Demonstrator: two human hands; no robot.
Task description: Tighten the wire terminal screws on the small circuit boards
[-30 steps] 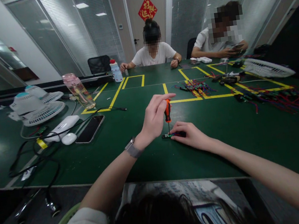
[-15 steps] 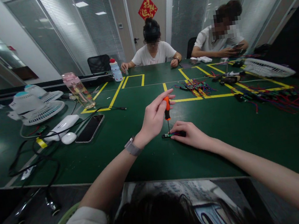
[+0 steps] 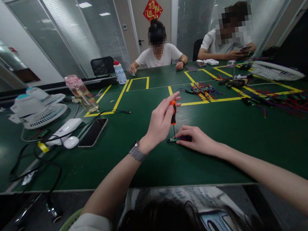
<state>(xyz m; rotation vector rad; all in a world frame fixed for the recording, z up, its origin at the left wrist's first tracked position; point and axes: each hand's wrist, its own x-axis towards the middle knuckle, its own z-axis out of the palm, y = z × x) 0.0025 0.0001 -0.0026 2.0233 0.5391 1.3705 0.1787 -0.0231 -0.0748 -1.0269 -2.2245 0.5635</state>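
My left hand [image 3: 160,117] is closed on the orange and black handle of a screwdriver [image 3: 173,113], which stands nearly upright. The thin shaft points down at a small green circuit board in a black holder [image 3: 171,140] lying on the table. My right hand [image 3: 196,138] pinches the right part of this board from the side and keeps it against the tabletop. Its fingers partly cover the board and some wires. Whether the tip sits in a screw is too small to tell.
Left of me are a phone [image 3: 93,133], a white mouse-like object [image 3: 71,142], cables, fans [image 3: 44,111] and a pink-lided bottle [image 3: 81,93]. Wired boards [image 3: 203,90] lie ahead, with more [image 3: 285,103] at right. Two people sit across the green table [image 3: 150,172].
The screwdriver handle has turned a little and tilts slightly more to the right in my left hand. My right hand and the board hold their place.
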